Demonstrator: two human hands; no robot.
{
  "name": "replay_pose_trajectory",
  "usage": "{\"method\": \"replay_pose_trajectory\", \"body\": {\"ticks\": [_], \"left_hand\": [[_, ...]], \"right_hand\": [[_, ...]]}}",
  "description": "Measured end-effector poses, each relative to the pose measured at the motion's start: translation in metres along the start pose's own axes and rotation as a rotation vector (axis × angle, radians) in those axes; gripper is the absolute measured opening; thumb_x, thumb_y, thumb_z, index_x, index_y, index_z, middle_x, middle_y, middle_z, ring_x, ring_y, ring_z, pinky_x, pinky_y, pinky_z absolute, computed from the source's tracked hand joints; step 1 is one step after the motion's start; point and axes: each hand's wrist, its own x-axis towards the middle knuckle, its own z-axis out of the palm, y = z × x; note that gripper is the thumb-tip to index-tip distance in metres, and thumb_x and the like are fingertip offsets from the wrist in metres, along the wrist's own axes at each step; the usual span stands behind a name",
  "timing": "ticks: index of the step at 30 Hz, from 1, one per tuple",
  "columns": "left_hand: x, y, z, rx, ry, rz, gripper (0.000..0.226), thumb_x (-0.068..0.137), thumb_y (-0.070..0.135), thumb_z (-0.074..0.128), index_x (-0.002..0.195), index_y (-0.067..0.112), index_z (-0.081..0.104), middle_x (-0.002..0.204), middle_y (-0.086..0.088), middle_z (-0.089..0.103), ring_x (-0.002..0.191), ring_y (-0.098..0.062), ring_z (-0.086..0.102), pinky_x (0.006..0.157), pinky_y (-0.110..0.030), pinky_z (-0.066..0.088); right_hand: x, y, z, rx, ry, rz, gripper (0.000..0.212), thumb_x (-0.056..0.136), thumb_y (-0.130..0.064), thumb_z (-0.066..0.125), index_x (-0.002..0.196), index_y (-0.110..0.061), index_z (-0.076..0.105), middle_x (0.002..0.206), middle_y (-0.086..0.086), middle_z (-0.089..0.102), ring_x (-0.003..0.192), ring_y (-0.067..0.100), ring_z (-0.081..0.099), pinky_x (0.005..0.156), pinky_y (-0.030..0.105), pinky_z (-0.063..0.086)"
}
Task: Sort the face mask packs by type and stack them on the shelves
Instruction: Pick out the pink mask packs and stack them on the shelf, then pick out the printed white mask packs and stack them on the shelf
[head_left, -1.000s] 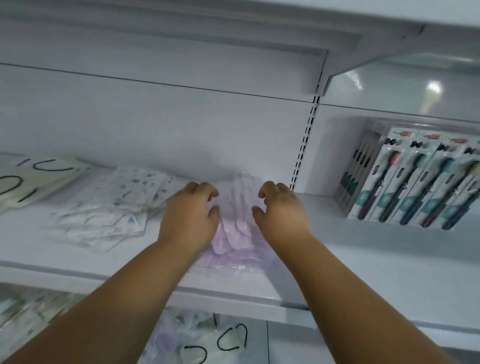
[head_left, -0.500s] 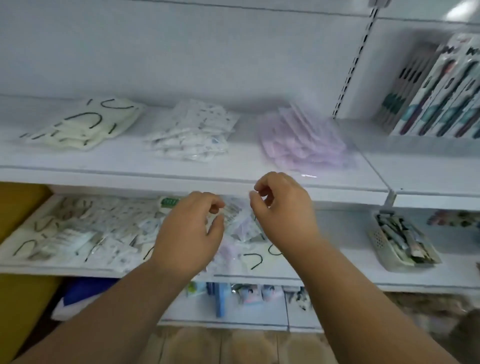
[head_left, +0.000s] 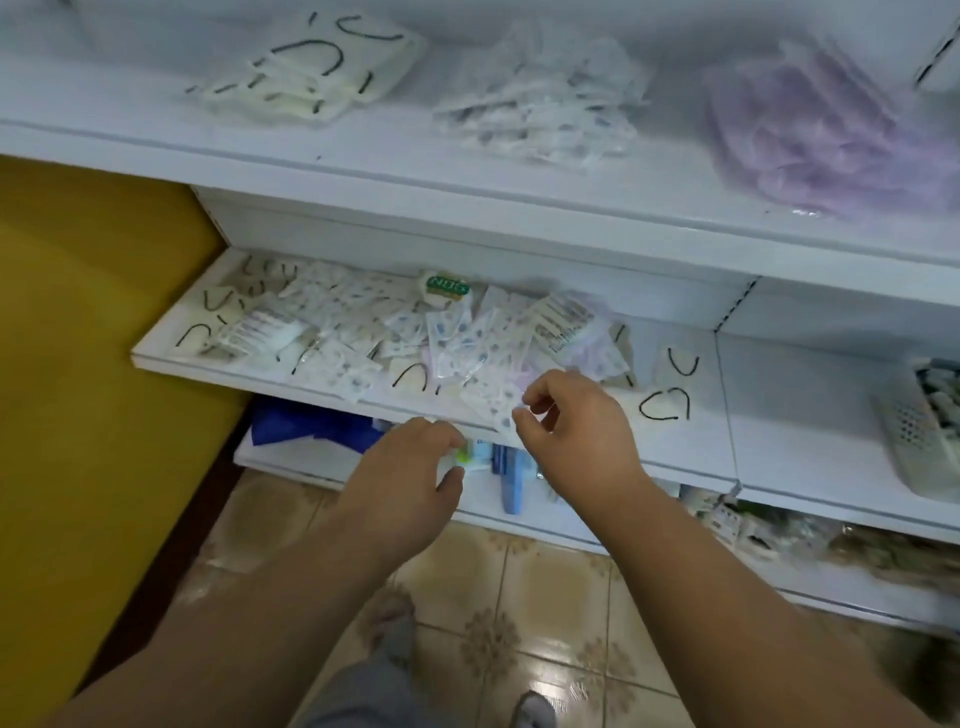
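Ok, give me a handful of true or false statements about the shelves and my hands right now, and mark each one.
1. The stack of lilac face mask packs lies at the right of the upper white shelf. True.
2. The left hand holds a lilac pack. False: it holds nothing, its fingers loosely curled.
3. A jumbled pile of unsorted mask packs covers the middle shelf. True.
4. The cream packs with black ear loops are stacked on the floor. False: they lie at the left of the upper shelf.
5. The right hand hovers at the pile's front edge. True.
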Motion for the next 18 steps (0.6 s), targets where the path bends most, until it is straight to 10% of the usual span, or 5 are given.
{"method": "replay_pose_trajectory", "body": {"ticks": [8, 14, 18], "left_hand": [[0.079, -0.091, 0.048, -0.005, -0.222, 0.019, 0.034, 0.097, 0.023, 0.058, 0.131, 0.026, 0.056, 0.122, 0.007, 0.056, 0.106, -0.014, 0.055, 0.091, -0.036, 0.051], [0.123, -0.126, 0.113, -0.011, -0.321, -0.012, 0.036, 0.097, 0.018, 0.055, 0.131, 0.028, 0.053, 0.119, 0.004, 0.056, 0.095, -0.017, 0.054, 0.083, -0.035, 0.049], [0.136, -0.137, 0.159, -0.09, -0.339, -0.101, 0.036, 0.096, 0.016, 0.055, 0.13, 0.029, 0.052, 0.116, 0.006, 0.055, 0.09, -0.015, 0.053, 0.078, -0.03, 0.046]], "right_hand": [[0.047, 0.041, 0.113, 0.095, -0.005, 0.366, 0.01, 0.092, -0.027, 0.065, 0.101, -0.026, 0.061, 0.096, -0.006, 0.063, 0.08, 0.012, 0.059, 0.067, 0.025, 0.043], [0.059, 0.109, 0.185, 0.272, -0.153, 0.778, 0.052, 0.095, -0.021, 0.055, 0.142, -0.04, 0.042, 0.079, 0.001, 0.061, 0.072, 0.022, 0.063, 0.068, 0.038, 0.056], [0.071, 0.156, 0.218, 0.3, -0.362, 0.82, 0.076, 0.093, -0.017, 0.055, 0.153, -0.047, 0.019, 0.112, 0.007, 0.063, 0.083, 0.025, 0.062, 0.082, 0.042, 0.059]]}}
